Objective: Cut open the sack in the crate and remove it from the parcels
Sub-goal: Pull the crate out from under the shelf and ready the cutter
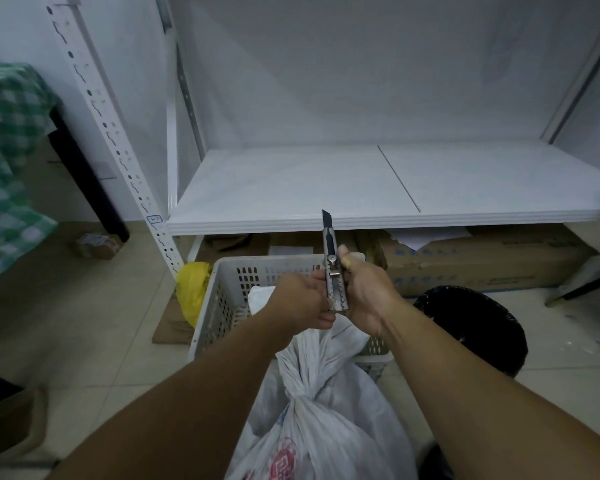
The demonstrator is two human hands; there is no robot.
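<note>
The right hand (364,292) and the left hand (300,299) both close their grip on the knife (333,268), its blade (326,220) out (pointing away), above the crate (229,292). The tied sack (323,410) lies in it and over its near rim. A slip may cut fingers, and a deep cut may damage the parcels.

Crate (222,299) stands on the floor (101,306), before the shelf (291,188). Sack (326,427) lies partly in it, spilling over the near rim. Bin (482,327) just right of crate; bag (193,289) at its left far corner. Cartons (482,261) under the shelf, behind. Left hand (302,301) and right hand (368,296) hold a knife (333,265) above the crate.
</note>
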